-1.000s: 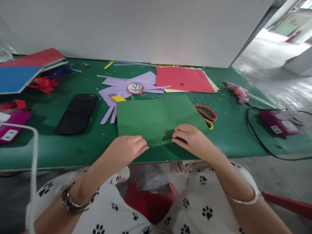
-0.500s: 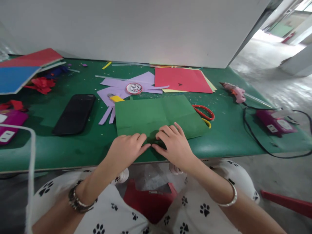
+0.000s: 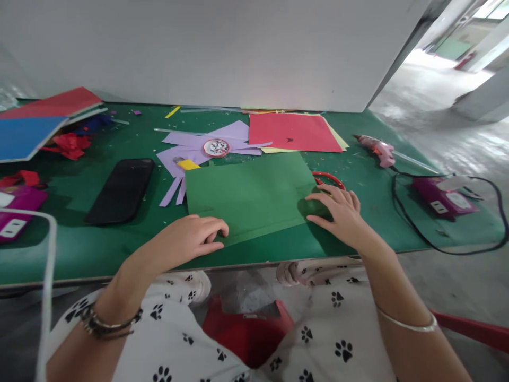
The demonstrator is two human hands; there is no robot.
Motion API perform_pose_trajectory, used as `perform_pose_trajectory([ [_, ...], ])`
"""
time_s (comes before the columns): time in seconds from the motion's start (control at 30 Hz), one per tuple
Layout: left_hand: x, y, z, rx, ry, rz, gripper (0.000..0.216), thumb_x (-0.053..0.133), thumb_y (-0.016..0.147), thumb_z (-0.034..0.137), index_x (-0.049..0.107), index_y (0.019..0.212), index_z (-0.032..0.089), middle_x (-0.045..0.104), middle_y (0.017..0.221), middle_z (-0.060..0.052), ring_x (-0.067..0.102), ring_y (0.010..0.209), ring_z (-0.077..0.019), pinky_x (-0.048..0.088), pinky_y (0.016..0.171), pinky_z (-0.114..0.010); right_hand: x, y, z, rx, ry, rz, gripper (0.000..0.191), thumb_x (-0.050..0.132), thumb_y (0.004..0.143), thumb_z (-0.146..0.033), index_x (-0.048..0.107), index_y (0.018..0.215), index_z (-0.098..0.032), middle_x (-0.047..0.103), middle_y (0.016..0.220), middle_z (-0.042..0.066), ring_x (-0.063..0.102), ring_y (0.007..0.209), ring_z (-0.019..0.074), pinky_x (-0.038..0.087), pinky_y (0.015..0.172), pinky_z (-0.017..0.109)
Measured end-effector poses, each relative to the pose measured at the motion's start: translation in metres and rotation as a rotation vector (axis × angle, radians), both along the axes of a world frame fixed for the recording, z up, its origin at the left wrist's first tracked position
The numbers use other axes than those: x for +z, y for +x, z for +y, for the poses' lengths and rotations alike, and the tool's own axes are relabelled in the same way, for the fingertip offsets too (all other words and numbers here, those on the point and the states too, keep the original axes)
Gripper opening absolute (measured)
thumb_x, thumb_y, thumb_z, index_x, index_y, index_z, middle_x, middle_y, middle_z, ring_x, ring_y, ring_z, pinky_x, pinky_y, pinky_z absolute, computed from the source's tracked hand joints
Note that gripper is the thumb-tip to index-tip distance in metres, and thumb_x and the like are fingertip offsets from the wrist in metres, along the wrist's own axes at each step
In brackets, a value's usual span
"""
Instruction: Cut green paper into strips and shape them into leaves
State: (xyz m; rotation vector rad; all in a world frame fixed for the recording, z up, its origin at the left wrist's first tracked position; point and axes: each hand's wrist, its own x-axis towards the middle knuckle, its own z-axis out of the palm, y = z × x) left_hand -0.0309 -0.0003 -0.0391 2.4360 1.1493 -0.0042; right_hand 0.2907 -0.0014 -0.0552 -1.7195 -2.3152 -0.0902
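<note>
Wider apart than 0.5 s ago, the 2 hands no longer meet at the near edge of the green paper (image 3: 250,191): the right hand (image 3: 336,212) has gone out to the sheet's right end, and the left hand (image 3: 193,236) sits slightly further left. The paper lies on the green table (image 3: 274,250), right in front of the person. The left hand's fingers curl loosely at the near left part of the sheet; whether they pinch it, I cannot tell. The right hand is spread, thumb well off the first finger, with no firm hold visible.

The sheet is probably light and thin, firm enough to lie flat but quick to crease, and likely to slide on the smooth table. Light fingertips at the near edge or at the 2 ends should suit it better than a squeeze.

Toward the person, only a narrow strip of table remains before the drop. Purple paper (image 3: 238,132) and a yellow-handled tool (image 3: 187,165) crowd the far left corner, and a red scissors handle (image 3: 334,179) by the right hand could snag. More room shows rightward, short of the pink glue gun (image 3: 382,152).
</note>
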Motion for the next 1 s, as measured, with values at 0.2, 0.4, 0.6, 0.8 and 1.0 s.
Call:
perform_pose_trajectory([
  [0.2, 0.004, -0.013, 0.001, 0.014, -0.158, -0.057, 0.020, 0.043, 0.080, 0.025, 0.051, 0.098, 0.023, 0.052, 0.076, 0.002, 0.049, 0.064, -0.0089, 0.037, 0.058, -0.018, -0.002, 0.029, 0.004, 0.044, -0.042, 0.087, 0.028, 0.043, 0.079, -0.033, 0.047, 0.106, -0.027, 0.045, 0.116, 0.009, 0.041, 0.109, 0.0276, 0.035, 0.087, 0.047],
  [0.4, 0.013, -0.019, 0.001, 0.004, -0.190, -0.061, 0.028, 0.042, 0.078, 0.020, 0.050, 0.104, 0.025, 0.052, 0.087, -0.001, 0.052, 0.076, -0.0103, 0.040, 0.065, -0.018, 0.006, 0.032, 0.003, 0.111, -0.090, 0.093, 0.028, 0.036, 0.077, -0.020, 0.049, 0.101, -0.026, 0.048, 0.114, 0.008, 0.043, 0.108, 0.0252, 0.034, 0.088, 0.047],
  [0.6, 0.015, -0.015, 0.001, -0.033, -0.135, -0.020, 0.027, 0.048, 0.069, 0.020, 0.051, 0.096, 0.022, 0.051, 0.086, 0.000, 0.050, 0.071, -0.0104, 0.038, 0.059, -0.018, 0.012, 0.009, 0.000, 0.053, -0.003, 0.059, 0.024, 0.039, 0.075, -0.023, 0.053, 0.094, -0.027, 0.050, 0.113, 0.006, 0.045, 0.107, 0.0256, 0.019, 0.093, 0.056],
  [0.8, 0.016, -0.004, 0.002, -0.064, -0.119, 0.027, 0.011, 0.044, 0.074, 0.024, 0.045, 0.064, 0.018, 0.046, 0.072, 0.002, 0.042, 0.057, -0.0082, 0.031, 0.050, -0.019, 0.018, -0.027, -0.004, 0.319, -0.095, 0.019, 0.015, 0.046, 0.080, -0.027, 0.057, 0.089, -0.025, 0.046, 0.118, 0.007, 0.042, 0.107, 0.0235, 0.032, 0.089, 0.046],
  [1.0, 0.018, 0.009, -0.002, -0.073, -0.108, -0.064, 0.013, 0.042, 0.069, 0.018, 0.037, 0.057, 0.018, 0.040, 0.055, 0.005, 0.035, 0.048, -0.0075, 0.025, 0.046, -0.019, 0.019, -0.033, -0.001, 0.282, -0.018, -0.029, 0.016, 0.044, 0.080, -0.018, 0.058, 0.075, -0.023, 0.045, 0.115, 0.006, 0.044, 0.095, 0.0229, 0.038, 0.078, 0.042],
])
